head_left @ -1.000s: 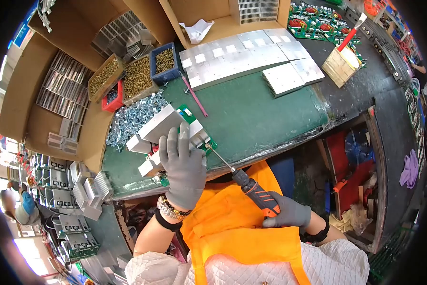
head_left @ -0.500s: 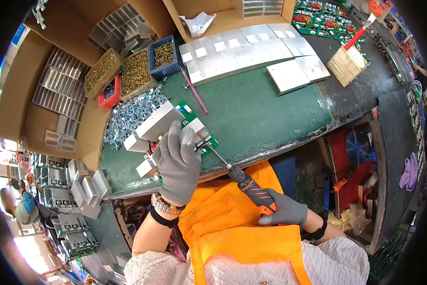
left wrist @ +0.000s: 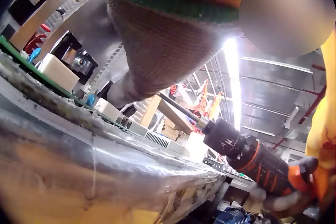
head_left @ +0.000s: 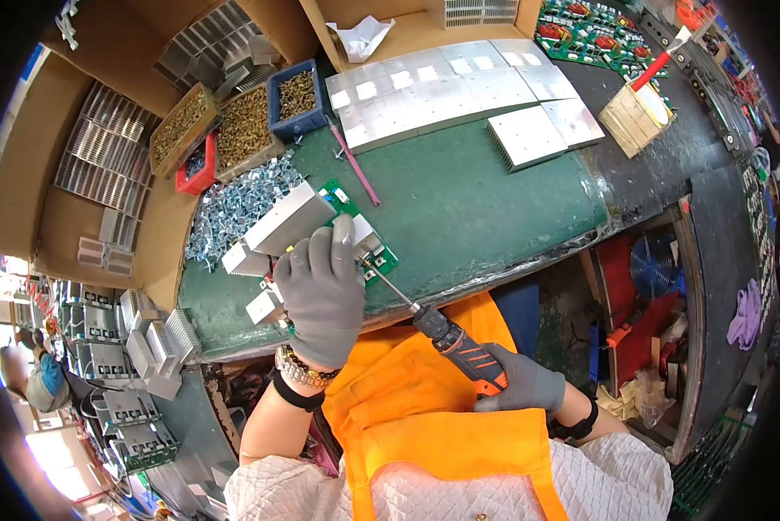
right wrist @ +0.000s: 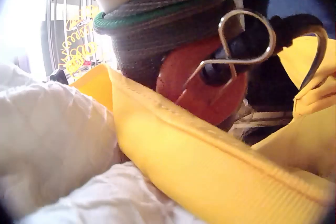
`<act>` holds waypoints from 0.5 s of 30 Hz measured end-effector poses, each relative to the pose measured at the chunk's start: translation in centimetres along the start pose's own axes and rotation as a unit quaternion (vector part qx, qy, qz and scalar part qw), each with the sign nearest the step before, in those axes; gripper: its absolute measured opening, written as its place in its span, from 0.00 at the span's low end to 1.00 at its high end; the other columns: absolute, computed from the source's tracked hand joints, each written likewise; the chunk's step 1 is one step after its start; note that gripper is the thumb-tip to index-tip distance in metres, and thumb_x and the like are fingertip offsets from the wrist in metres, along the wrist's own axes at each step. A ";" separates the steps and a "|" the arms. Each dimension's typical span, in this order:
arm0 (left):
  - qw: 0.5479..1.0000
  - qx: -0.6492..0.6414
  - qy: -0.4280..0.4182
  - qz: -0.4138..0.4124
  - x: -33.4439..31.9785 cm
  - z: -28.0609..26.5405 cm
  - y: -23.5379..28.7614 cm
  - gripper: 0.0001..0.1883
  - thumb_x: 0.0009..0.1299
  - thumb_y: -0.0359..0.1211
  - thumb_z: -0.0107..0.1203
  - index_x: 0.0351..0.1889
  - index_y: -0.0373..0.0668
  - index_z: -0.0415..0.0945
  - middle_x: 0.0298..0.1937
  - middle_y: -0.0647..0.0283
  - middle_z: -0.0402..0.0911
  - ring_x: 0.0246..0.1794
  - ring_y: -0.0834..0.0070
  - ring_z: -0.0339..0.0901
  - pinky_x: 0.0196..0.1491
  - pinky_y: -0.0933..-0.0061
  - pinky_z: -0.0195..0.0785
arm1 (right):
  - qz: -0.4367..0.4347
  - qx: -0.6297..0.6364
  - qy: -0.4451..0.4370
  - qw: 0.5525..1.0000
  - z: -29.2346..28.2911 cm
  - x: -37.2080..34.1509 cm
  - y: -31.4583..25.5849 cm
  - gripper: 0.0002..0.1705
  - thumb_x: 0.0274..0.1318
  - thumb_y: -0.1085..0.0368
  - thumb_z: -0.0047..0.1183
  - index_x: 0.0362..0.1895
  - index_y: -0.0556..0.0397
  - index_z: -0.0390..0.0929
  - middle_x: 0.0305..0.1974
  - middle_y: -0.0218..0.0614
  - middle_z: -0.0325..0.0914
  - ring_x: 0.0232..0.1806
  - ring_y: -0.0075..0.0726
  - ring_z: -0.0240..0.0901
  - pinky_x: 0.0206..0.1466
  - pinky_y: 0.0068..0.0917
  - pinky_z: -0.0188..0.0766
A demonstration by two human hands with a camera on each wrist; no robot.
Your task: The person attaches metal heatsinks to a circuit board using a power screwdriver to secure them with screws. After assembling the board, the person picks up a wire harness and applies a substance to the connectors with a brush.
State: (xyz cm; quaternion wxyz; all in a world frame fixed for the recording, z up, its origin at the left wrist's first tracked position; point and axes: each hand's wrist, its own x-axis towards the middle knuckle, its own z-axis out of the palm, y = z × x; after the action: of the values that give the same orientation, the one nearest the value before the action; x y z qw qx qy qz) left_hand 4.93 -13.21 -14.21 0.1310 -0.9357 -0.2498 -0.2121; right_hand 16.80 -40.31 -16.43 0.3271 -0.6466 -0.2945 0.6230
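Observation:
My gloved left hand [head_left: 322, 291] grips a green circuit board [head_left: 381, 257] at the bench's front edge, its fingers bent over the aluminium heat sinks [head_left: 290, 217] on it. My gloved right hand [head_left: 529, 382] holds an orange and black power screwdriver [head_left: 461, 346] by its rear body, low in front of the apron. Its long bit [head_left: 396, 285] points up and left, with the tip at the board's near corner beside the left fingers. In the left wrist view the screwdriver [left wrist: 252, 158] slants toward the left hand [left wrist: 157, 50]. The right wrist view shows the tool's orange end [right wrist: 176, 79] with a wire hook.
A pile of small metal clips [head_left: 233, 213] lies left of the board. Behind it stand a blue bin [head_left: 296, 126], a red bin [head_left: 197, 169] and trays of brass screws [head_left: 242, 130]. Rows of heat sinks [head_left: 442, 100] and a pink stick [head_left: 355, 165] lie farther back; a wooden pot [head_left: 628, 126] stands at right.
My left fingers, straighter a second ago, have drawn in and bent over the board. The screwdriver has shifted slightly left, its tip staying at the board's near corner.

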 end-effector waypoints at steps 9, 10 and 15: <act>1.000 -0.021 -0.001 0.012 -0.2 -0.1 -0.3 0.35 0.48 0.29 0.61 0.59 0.45 0.67 0.48 0.60 0.74 0.47 0.59 0.73 0.51 0.56 0.64 | -0.006 0.002 0.012 1.000 0.8 -0.2 0.0 0.51 0.38 0.54 0.73 0.66 0.56 0.59 0.47 0.39 0.76 0.47 0.29 0.74 0.53 0.27 0.70; 1.000 -0.030 0.006 0.009 -0.2 -0.1 -0.2 0.34 0.49 0.29 0.61 0.58 0.45 0.67 0.49 0.59 0.74 0.48 0.59 0.73 0.51 0.56 0.64 | -0.009 -0.009 0.017 1.000 0.9 -0.2 -0.3 0.51 0.38 0.55 0.73 0.66 0.56 0.59 0.47 0.39 0.76 0.47 0.29 0.74 0.53 0.27 0.70; 0.995 -0.064 0.073 0.036 -0.8 0.8 -0.7 0.31 0.49 0.27 0.63 0.53 0.48 0.67 0.52 0.59 0.75 0.49 0.58 0.74 0.52 0.57 0.64 | -0.014 0.027 0.021 0.999 1.5 -0.1 0.1 0.51 0.39 0.55 0.72 0.66 0.55 0.59 0.46 0.38 0.76 0.47 0.28 0.73 0.52 0.26 0.70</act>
State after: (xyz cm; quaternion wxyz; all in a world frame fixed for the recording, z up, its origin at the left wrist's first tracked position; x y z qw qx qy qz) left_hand 4.19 -12.72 -15.22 0.0966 -0.9325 -0.1916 -0.2905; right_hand 15.28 -40.36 -16.52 0.3596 -0.6458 -0.2800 0.6125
